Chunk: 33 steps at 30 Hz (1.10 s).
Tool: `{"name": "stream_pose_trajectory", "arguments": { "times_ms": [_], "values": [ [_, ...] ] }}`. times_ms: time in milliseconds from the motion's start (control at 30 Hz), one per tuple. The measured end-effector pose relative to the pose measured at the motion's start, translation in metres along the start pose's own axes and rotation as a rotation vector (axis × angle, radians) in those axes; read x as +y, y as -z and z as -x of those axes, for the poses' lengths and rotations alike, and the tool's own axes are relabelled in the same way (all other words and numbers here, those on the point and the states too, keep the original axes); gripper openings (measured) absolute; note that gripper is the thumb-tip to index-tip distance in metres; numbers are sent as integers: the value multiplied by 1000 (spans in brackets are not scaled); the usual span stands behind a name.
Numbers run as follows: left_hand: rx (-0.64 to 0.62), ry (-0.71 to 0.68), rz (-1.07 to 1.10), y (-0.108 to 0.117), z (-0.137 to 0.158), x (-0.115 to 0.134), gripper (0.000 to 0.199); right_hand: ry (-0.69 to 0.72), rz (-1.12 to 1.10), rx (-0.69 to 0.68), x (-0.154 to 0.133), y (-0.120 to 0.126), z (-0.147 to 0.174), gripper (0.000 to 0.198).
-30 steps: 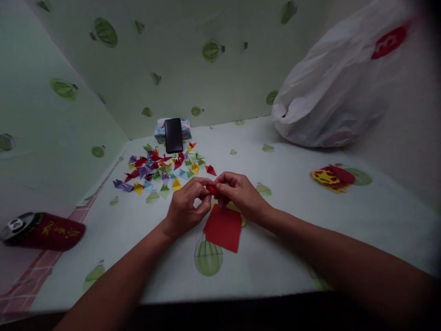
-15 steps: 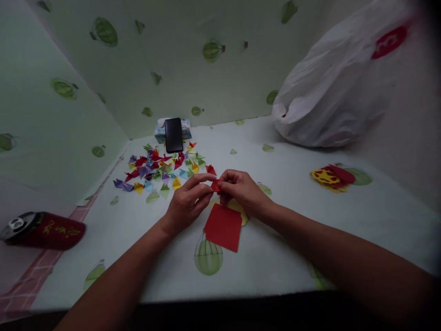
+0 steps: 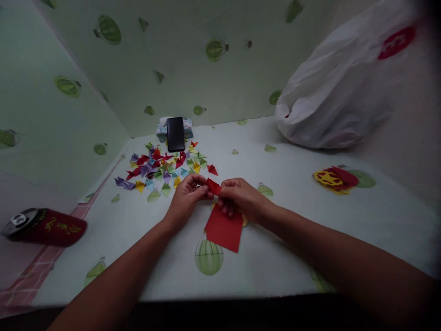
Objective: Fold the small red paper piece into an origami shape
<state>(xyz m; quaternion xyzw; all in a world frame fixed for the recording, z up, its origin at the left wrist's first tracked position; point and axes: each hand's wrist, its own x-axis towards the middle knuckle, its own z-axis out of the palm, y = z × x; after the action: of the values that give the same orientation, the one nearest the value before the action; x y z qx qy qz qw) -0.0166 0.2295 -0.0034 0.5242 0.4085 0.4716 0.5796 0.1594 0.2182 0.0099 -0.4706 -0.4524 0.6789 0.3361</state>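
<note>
Between my two hands is a small folded piece of red paper [image 3: 214,186]. The fingertips of my left hand [image 3: 189,195] pinch its left end, and my right hand [image 3: 241,196] grips its right end, thumb and fingers pressed together. Just below my right hand a flat square of red paper [image 3: 224,229] lies on the table, partly over a yellow piece that is mostly hidden. Beyond my left hand spreads a pile of small folded paper cranes [image 3: 158,165] in several colours. A single red folded crane [image 3: 212,170] sits just past the paper I hold.
A black phone [image 3: 175,134] leans on a tissue box [image 3: 188,128] behind the pile. A red drink can [image 3: 48,227] stands at the left. To the right are red and yellow paper cutouts [image 3: 336,178] and a large white plastic bag [image 3: 320,101].
My fingers have shifted on the red paper, and more of it now shows, tilted between the hands. My left fingers have curled in closer around its left end.
</note>
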Motion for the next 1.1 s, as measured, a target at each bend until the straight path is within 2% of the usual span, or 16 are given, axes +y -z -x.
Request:
{"name": "stream_pose_trajectory", "arguments": {
  "times_ms": [267,533,633,733,833,1100],
  "values": [
    [-26,51,2,-1,0,-1,23,26,78,10,-1,-3,3,10],
    [-22,20,-89,0,1,1,16,157,269,-20,0,-10,10,15],
    [-27,33,-70,1,0,3,16,192,238,-67,-3,-8,10,25],
    [-44,82,-22,3,-1,5,16,218,140,-36,-6,-1,7,35],
    [-90,141,29,3,-1,6,16,237,45,-15,-7,3,3,31],
    [-169,180,106,1,1,7,16,179,0,-153,-4,3,2,22]
  ]
}}
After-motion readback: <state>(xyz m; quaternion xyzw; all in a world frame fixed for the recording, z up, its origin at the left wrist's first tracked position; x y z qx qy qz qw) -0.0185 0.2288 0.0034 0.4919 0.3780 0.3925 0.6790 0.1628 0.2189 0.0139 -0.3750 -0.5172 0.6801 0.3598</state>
